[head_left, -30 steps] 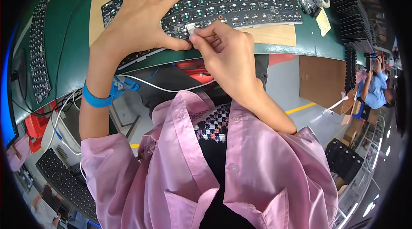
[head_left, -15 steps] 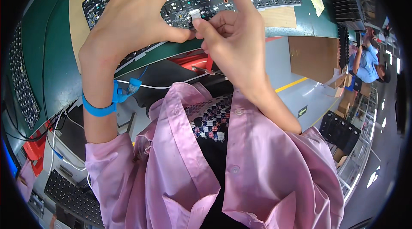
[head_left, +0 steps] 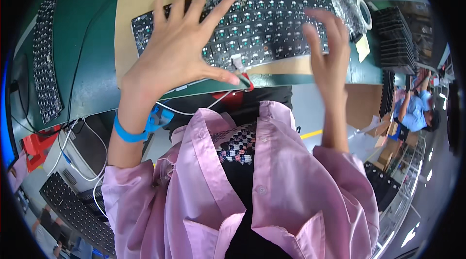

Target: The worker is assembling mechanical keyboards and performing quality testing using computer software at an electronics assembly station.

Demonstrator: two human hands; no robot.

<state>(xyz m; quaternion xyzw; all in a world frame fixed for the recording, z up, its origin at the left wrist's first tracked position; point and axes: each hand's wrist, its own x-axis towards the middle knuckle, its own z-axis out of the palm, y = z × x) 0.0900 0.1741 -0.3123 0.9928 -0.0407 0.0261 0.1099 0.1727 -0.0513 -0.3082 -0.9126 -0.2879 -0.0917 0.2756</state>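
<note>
Left hand (head_left: 179,55): centre-left of the frame, fingers spread wide, palm over the left part of the circuit board; thumb stretched right along the board's near edge, its tip just beside the small white connector. Holds nothing.
Right hand (head_left: 327,53): centre-right of the frame, blurred, fingers loosely open and pointing up over the right part of the board; empty, and whether it touches the board cannot be told.
Circuit board (head_left: 272,26): long dark keyboard board with rows of small square parts, lying across the upper centre of the frame on a tan sheet.
Small white connector (head_left: 237,61): at the board's near edge, centre of the frame, between the two hands.
Cable (head_left: 194,111): thin white lead running from the connector down and left past the tabletop edge.
Tan sheet (head_left: 145,2): cardboard-coloured mat under the board, upper centre.
Tabletop (head_left: 87,36): green surface, upper left and along the upper frame.
Second board (head_left: 46,60): dark strip of similar boards, far left, well apart from the hands.
Wrist strap (head_left: 128,133): blue band on the left wrist, lower left of centre.
Stacked trays (head_left: 398,40): dark pile, upper right.
Tape roll (head_left: 363,11): white ring, upper right, near the board's right end.
Shirt (head_left: 252,196): pink, open collar, filling the lower centre.
Other person (head_left: 415,113): in blue, far right edge, apart.
</note>
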